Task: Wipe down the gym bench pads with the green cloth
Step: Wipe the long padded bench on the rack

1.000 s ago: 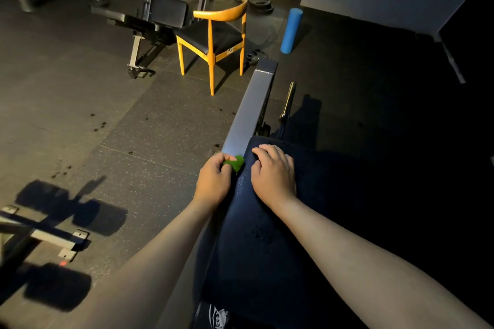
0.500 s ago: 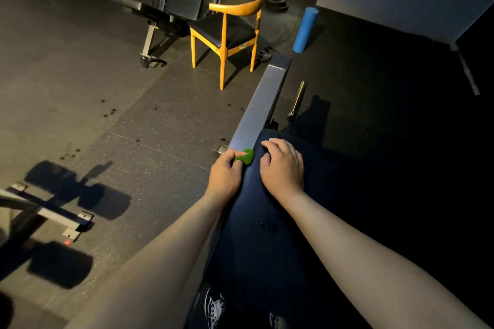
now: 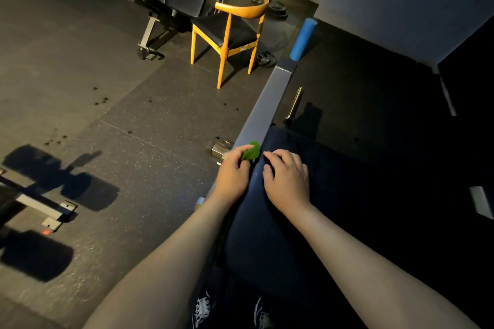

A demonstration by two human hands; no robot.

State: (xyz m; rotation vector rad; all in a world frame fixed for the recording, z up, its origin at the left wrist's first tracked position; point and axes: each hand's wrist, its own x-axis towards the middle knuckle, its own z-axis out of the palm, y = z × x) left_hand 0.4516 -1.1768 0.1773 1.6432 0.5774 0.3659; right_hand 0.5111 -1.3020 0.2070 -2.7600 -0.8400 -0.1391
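A dark blue bench pad (image 3: 267,235) runs from the bottom centre up to mid-frame, mostly in shadow. My left hand (image 3: 232,173) grips a small green cloth (image 3: 251,151) at the pad's upper left edge, with only a tuft of the cloth showing past my fingers. My right hand (image 3: 287,180) rests flat on the pad beside it, fingers relaxed and lightly bent. Beyond the pad, a grey metal frame beam (image 3: 267,104) slopes up and away.
An orange wooden chair (image 3: 230,32) with a black seat stands on the rubber floor ahead. Behind it is a black weight machine (image 3: 171,8). A blue foam roller (image 3: 303,39) leans by the wall. A barbell end (image 3: 294,104) lies right of the beam. Another bench's frame (image 3: 40,205) sits at left.
The view has tilted, shifting the scene in frame. My left hand has slid the green cloth slightly forward along the pad's edge. My right hand stays on the pad.
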